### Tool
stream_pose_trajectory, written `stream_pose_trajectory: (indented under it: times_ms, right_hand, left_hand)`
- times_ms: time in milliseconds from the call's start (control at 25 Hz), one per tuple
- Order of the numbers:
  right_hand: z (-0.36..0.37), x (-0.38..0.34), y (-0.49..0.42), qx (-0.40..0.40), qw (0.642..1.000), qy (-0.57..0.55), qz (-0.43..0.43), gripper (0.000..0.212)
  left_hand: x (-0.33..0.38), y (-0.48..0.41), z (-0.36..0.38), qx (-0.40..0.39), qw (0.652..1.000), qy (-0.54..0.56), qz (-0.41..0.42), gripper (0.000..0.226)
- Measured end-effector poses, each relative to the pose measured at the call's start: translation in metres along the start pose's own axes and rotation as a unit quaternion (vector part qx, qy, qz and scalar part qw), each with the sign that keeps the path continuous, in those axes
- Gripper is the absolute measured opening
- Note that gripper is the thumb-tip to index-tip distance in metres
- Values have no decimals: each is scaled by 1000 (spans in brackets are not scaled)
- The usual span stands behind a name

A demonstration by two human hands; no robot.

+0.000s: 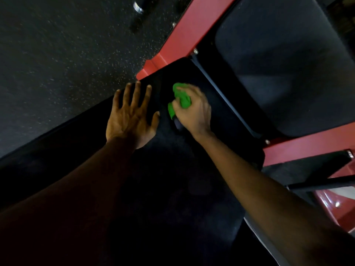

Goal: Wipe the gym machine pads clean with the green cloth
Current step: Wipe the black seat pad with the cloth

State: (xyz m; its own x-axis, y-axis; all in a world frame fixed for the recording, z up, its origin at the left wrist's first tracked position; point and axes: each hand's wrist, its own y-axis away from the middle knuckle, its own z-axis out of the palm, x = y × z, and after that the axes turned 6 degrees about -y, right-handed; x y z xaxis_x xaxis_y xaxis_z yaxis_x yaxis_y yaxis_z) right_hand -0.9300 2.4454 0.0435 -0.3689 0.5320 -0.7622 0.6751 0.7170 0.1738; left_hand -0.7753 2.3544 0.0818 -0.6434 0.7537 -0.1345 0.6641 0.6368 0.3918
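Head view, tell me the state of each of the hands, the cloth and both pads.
left hand: open, fingers spread, flat on the near pad.
right hand: grips the green cloth.
green cloth: bunched, pressed on the near pad.
near pad: under both hands.
far pad: untouched.

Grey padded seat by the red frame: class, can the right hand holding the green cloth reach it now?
Probably yes: the right hand, gripping the crumpled green cloth, rests on the adjoining long black pad; nothing blocks the grey padded seat.
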Motion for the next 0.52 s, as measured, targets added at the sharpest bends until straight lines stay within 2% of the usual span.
stream_pose_trajectory:
  times_ms: [160,320,440,520]
  right_hand:
    - [11,-9,-35,25,998,29,58,38]
    - [-14,-1,63,-22,999,25,29,50]
    - [-44,4,150,-49,998,29,19,45]
    - [-46,9,158,-46,998,32,11,42]
  left_hand:
    - [-1,0,2,5,1000,-2,0,75]
    - [0,0,4,9,1000,-1,1,76]
    - [0,0,4,10,1000,-5,3,76]
    - [0,0,5,11,1000,-7,2,75]
